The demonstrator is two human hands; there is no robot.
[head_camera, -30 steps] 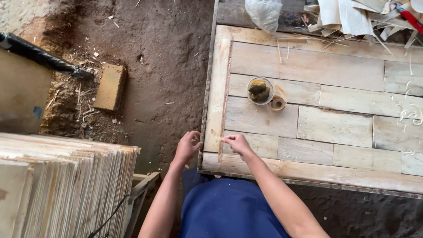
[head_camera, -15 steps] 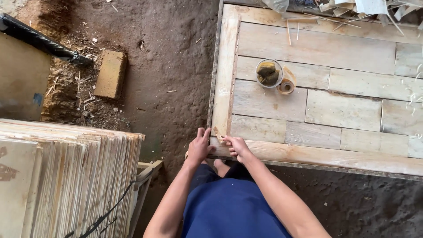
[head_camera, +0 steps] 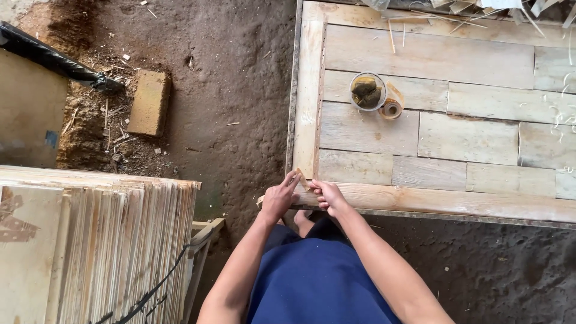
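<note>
My left hand (head_camera: 279, 198) and my right hand (head_camera: 327, 195) meet at the near left corner of a pale plank table (head_camera: 432, 201). Between their fingertips they pinch a small flat tan piece (head_camera: 303, 179), just over the table's front edge. What the piece is made of I cannot tell. My forearms reach up from my blue-clad lap. Farther back on the table stand a clear jar (head_camera: 367, 91) with dark lumps inside and a small roll of tape (head_camera: 392, 109) beside it.
A stack of thin wooden sheets (head_camera: 96, 240) stands on edge at my left, with a black cable across it. On the dirt floor lie a tan brick (head_camera: 149, 102) and a black pipe (head_camera: 54, 57). Wood shavings and scraps litter the table's far edge (head_camera: 480, 9).
My left hand moved from the table's edge to join the right hand, and both now pinch the small tan piece. The view has shifted slightly downward.
</note>
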